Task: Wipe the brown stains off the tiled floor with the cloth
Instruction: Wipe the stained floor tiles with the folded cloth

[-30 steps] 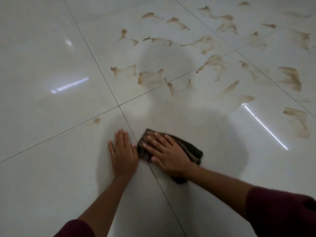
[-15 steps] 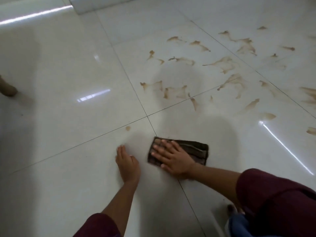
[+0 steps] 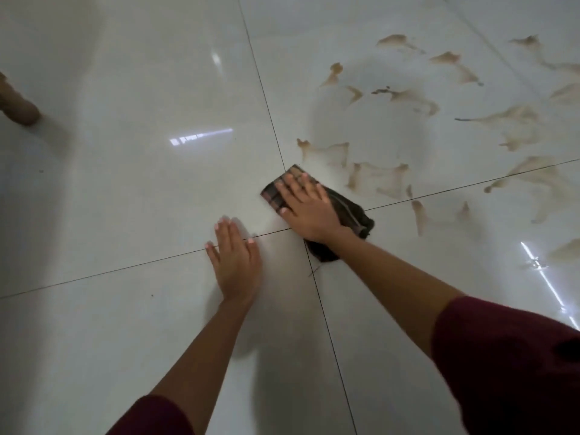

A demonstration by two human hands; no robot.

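A dark brown folded cloth [image 3: 353,215] lies on the glossy white tiled floor [image 3: 141,189] right where four tiles meet. My right hand [image 3: 306,205] presses flat on the cloth, fingers spread and pointing up-left. My left hand [image 3: 235,259] rests flat on the bare tile just left of it, across a grout line, holding nothing. Several brown stains [image 3: 376,177] smear the tiles to the right of the cloth and farther back [image 3: 408,98]; the nearest one starts just beyond the cloth's far corner.
Another person's bare foot [image 3: 18,105] stands at the far left edge. Bright light reflections streak the floor at the left middle [image 3: 201,136] and lower right [image 3: 546,277]. Dark grout lines cross under my hands.
Both hands and the cloth have shifted forward onto the tile crossing, closer to the stains. The small brown spot seen left of the crossing no longer shows.
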